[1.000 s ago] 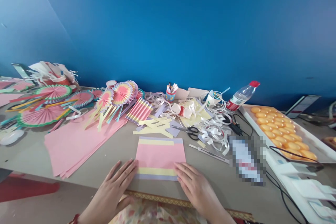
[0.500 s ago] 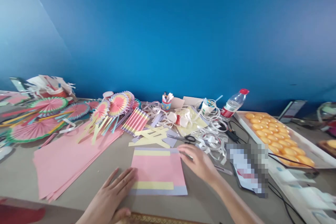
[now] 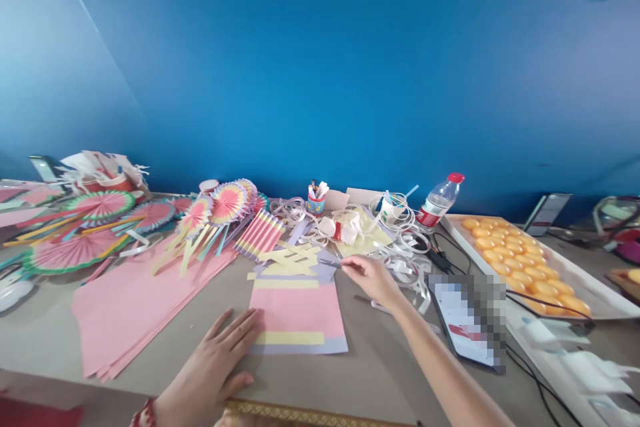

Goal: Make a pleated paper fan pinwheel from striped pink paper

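My left hand [image 3: 225, 350] lies flat on the table with fingers outstretched, the fingertips on the left edge of a pink paper sheet [image 3: 287, 310]. Yellow and lavender strips run along the sheet's top and bottom edges. Beyond the sheet's upper right corner, my right hand [image 3: 370, 278] has its fingers closed on a pair of scissors [image 3: 332, 263]; the blades point left and the handles are covered by the hand. Loose yellow paper strips [image 3: 290, 259] lie just left of the blades. A pleated pink paper piece [image 3: 259, 233] sits behind them.
Pink sheets [image 3: 145, 310] and folded paper fans [image 3: 227, 202] lie at the left. Tangled white tape [image 3: 400, 267], a bottle [image 3: 440, 201] and a pen cup [image 3: 316, 203] stand behind. At the right are a phone [image 3: 465, 323], cables and a tray [image 3: 607, 299] of orange-yellow rounded things.
My right hand has left the sheet's upper right corner, moved up to the scissors and closed on them. My left hand stays at the sheet's left edge. The camera view has tilted up slightly.
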{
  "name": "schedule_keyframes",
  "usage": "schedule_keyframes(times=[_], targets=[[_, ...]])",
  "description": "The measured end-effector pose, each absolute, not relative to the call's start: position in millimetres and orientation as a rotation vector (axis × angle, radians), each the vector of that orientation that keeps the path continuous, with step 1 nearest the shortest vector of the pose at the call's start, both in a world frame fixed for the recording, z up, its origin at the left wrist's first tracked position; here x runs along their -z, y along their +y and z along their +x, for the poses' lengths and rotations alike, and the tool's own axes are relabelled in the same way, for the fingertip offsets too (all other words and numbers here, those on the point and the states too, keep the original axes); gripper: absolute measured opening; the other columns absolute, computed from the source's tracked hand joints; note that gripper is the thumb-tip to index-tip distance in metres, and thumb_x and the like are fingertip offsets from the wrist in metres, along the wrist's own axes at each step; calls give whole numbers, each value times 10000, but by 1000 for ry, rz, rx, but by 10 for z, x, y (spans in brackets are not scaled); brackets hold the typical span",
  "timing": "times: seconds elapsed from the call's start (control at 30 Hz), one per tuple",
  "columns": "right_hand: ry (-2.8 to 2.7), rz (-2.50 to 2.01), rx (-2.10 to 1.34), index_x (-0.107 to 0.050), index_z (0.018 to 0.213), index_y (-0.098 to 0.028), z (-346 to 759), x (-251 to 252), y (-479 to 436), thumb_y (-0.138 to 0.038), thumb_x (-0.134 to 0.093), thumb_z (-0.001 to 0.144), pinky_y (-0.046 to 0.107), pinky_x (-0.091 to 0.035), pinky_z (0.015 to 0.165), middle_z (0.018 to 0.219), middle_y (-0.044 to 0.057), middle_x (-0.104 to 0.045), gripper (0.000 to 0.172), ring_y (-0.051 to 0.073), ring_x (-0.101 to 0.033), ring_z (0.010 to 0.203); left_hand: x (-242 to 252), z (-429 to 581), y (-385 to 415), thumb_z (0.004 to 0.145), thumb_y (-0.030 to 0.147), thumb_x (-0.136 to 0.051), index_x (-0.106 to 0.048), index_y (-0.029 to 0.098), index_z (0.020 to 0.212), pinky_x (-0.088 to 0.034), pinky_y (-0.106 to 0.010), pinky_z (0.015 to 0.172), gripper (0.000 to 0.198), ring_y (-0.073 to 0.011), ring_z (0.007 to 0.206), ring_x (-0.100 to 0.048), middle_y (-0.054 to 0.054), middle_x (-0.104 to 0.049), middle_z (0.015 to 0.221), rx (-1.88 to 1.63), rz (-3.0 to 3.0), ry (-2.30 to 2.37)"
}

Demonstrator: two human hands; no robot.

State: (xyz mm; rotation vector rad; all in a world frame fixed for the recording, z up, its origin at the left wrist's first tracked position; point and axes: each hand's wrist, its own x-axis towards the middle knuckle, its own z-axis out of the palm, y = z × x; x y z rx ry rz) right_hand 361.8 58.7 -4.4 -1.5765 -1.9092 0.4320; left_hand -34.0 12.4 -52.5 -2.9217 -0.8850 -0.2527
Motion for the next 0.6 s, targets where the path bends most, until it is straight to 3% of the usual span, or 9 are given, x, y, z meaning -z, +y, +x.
schedule_keyframes(times=[0.27, 0.4, 0.6], targets=[[-2228, -1495, -395, -706, 947, -203, 2731, 185, 1177, -161, -633, 797, 301, -463, 893, 1032, 58, -718, 172, 215, -641, 1012, 458, -325, 98, 970, 523, -425, -214, 237, 1541, -240, -424, 1204, 673, -221, 1419, -369, -66, -391, 1537, 234, -2908, -907], [-2243, -1571, -375, -678, 895, -188, 2513, 296, 1317, -146, -657, 750, 293, -445, 832, 974, 68, -686, 153, 220, -619, 962, 434, -308, 95, 964, 512, -448, -259, 227, 1530, -269, -409, 1199, 661, -221, 1406, -390, -72, -425, 1519, 271, -2899, -893], [-2185, -1567, -433, -647, 828, -191, 2527, 374, 1342, -120, -639, 720, 250, -405, 717, 863, 33, -669, 129, 190, -601, 847, 497, -343, 99, 977, 423, -474, -304, 195, 1511, -214, -416, 1221, 605, -207, 1437, -333, -70, -406, 1531, 280, -2865, -848]])
